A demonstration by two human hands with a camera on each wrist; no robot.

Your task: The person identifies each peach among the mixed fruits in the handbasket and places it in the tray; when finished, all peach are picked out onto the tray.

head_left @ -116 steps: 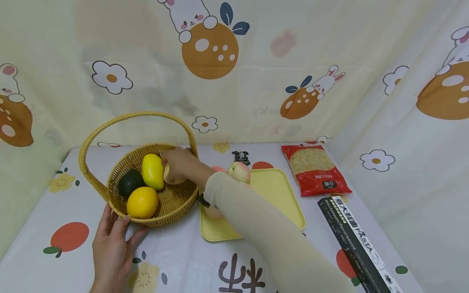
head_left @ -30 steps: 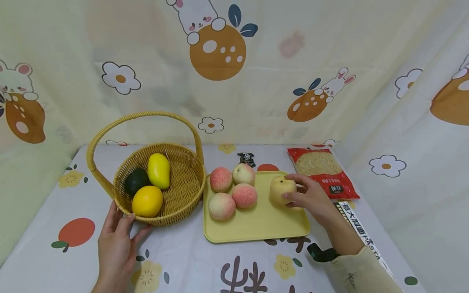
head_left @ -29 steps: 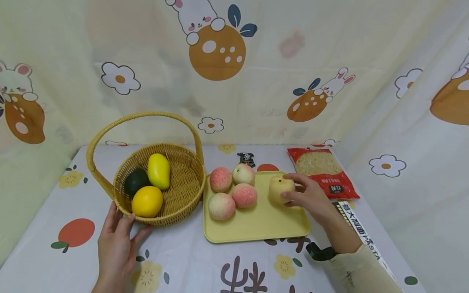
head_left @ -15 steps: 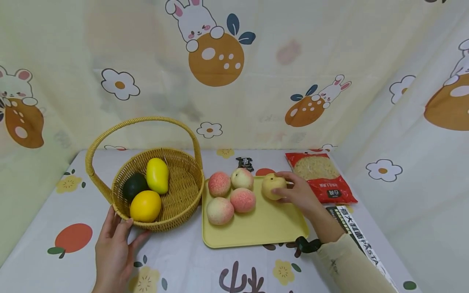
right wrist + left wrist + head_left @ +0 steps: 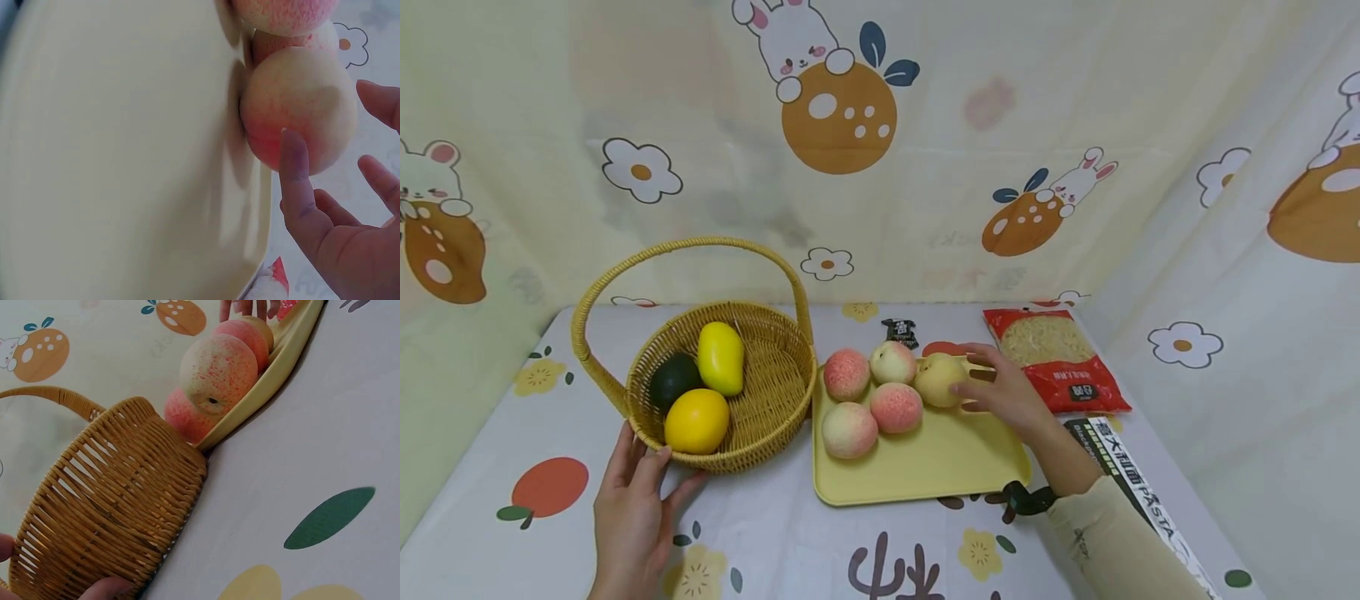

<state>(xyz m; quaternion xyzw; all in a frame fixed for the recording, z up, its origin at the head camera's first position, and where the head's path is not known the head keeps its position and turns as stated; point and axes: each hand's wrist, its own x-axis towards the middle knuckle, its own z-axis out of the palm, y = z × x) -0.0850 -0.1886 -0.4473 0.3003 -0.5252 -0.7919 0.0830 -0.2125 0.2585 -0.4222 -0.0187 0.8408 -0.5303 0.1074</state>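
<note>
My left hand (image 5: 634, 508) holds the front left side of the wicker basket (image 5: 778, 408), fingertips at its rim and thumb low against the wall (image 5: 119, 487). In the basket lie a yellow mango (image 5: 721, 358), an orange-yellow round fruit (image 5: 697, 422) and a dark green fruit (image 5: 673, 382). A yellowish peach (image 5: 938, 381) rests on the yellow tray (image 5: 925, 467) beside several pink and pale peaches (image 5: 897, 407). Next to it my right hand (image 5: 1003, 392) spreads its fingers; in the right wrist view a fingertip overlaps this blushed peach (image 5: 300, 106).
Behind the tray lies a small black packet (image 5: 899, 332). At the right are a red bag of pasta (image 5: 1056, 358) and a long black-and-white pasta box (image 5: 1138, 492). The basket's tall handle (image 5: 692, 243) arches above its rim, and a patterned curtain (image 5: 925, 208) hangs behind the table.
My right hand came out of the basket with the yellowish peach, carried it over the tray's right part, then left beside the other peaches, where its fingers spread. My left hand stayed at the basket.
</note>
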